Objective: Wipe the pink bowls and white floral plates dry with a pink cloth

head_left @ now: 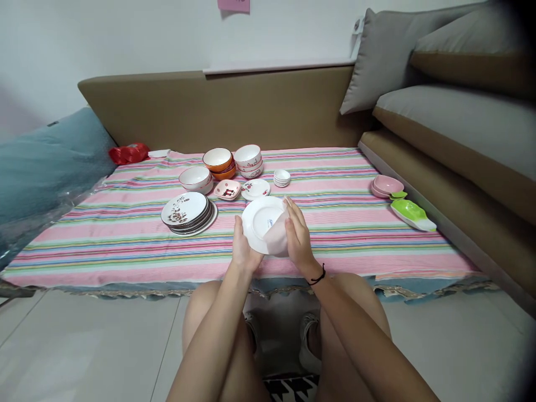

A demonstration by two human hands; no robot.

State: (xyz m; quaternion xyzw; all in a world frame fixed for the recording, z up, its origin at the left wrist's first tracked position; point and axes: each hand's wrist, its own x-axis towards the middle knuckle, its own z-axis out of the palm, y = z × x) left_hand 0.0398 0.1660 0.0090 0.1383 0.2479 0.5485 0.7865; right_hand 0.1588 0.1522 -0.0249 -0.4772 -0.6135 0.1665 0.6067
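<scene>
Left hand (246,250): grasping the near left rim of the white plate (254,216), thumb outside the edge, fingers largely hidden below. Right hand (298,235): pressing a pale wipe (277,235) against the plate's right side. The plate lies between both hands, above the striped cover (347,245); a blue mark suggests its underside faces up.

Assessment: the step appears to be wiping. Good practice would be a steady left hold, light even pressure from the right, and the wipe carried round rim and foot ring without twisting the plate.

Surface: the cover shows slight creases. A plate stack (184,209) stands left of the left hand; small white bowls (282,178) sit beyond the right hand; pink bowls (388,185) and a green dish (410,211) lie well to its right.

Room: a brown backrest (268,109) rises beyond both hands, grey cushions (452,117) far right, tiled floor (104,346) below.
</scene>
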